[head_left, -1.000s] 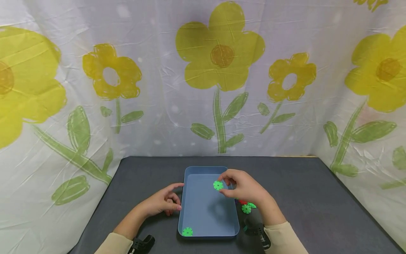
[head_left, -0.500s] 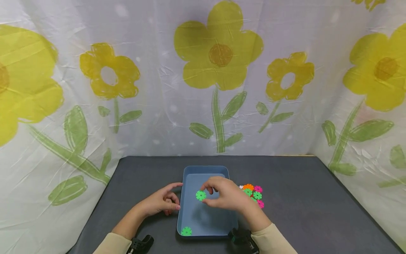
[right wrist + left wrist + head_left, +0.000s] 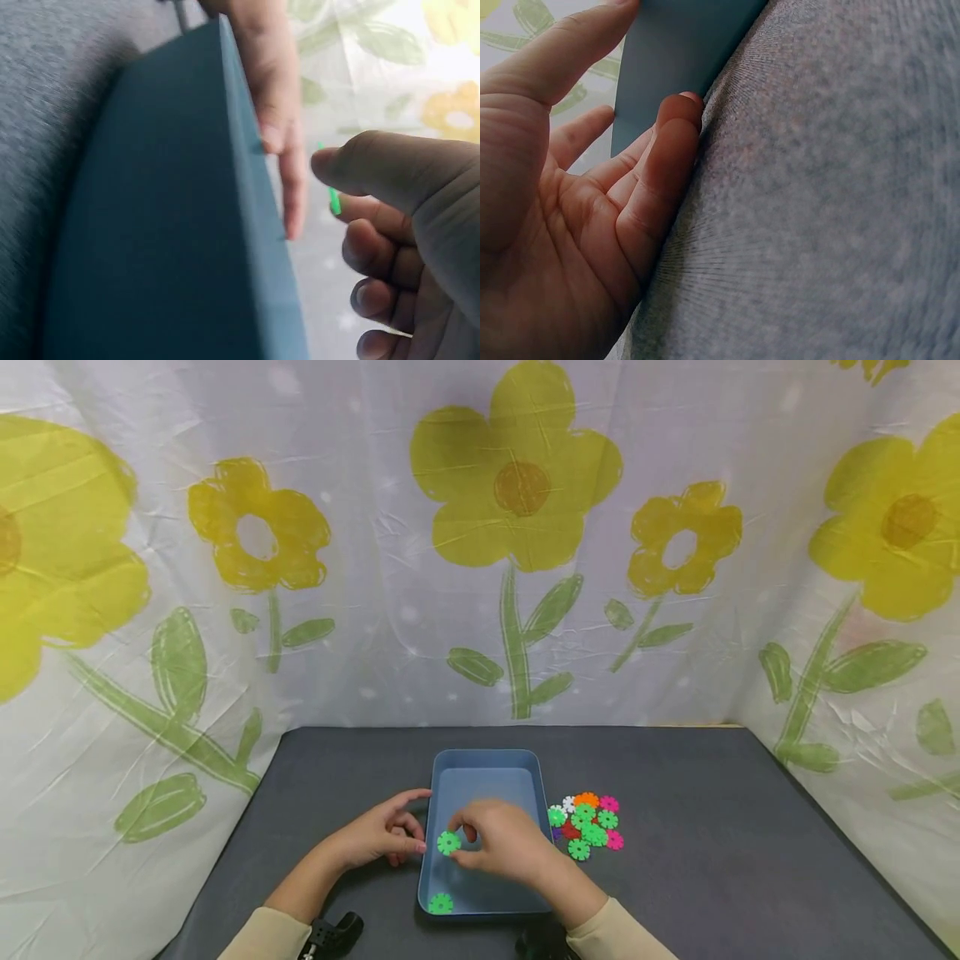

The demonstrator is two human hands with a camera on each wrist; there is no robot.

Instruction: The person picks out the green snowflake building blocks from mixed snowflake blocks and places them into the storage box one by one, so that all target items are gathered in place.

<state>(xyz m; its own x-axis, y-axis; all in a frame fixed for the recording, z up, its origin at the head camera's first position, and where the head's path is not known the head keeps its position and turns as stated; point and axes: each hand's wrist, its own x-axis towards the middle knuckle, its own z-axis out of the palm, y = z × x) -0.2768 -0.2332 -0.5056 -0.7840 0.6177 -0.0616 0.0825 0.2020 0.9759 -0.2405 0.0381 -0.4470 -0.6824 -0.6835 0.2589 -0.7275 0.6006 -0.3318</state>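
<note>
Between thumb and forefinger my right hand [image 3: 510, 842] pinches a green flower-shaped disc [image 3: 448, 843] with a notched edge, above the left side of the blue tray [image 3: 487, 762]. The right wrist view shows the same disc [image 3: 334, 199] edge-on at the fingertips, over the tray's rim [image 3: 255, 247]. A second green disc [image 3: 440, 903] lies in the tray's near left corner. My left hand [image 3: 372, 837] rests beside the tray, its thumb and extended forefinger touching the left side. Its other fingers [image 3: 671, 161] bend loosely near the tray wall.
Right of the tray lies a pile of flower discs [image 3: 584, 814] in green, orange, pink, red and white. The dark grey tabletop [image 3: 712, 843] meets a flower-printed curtain [image 3: 390, 635] at the back and sides.
My right hand has carried the green disc leftward and nearer across the tray, uncovering the pile of discs on the right. The left hand keeps its place at the tray's side.
</note>
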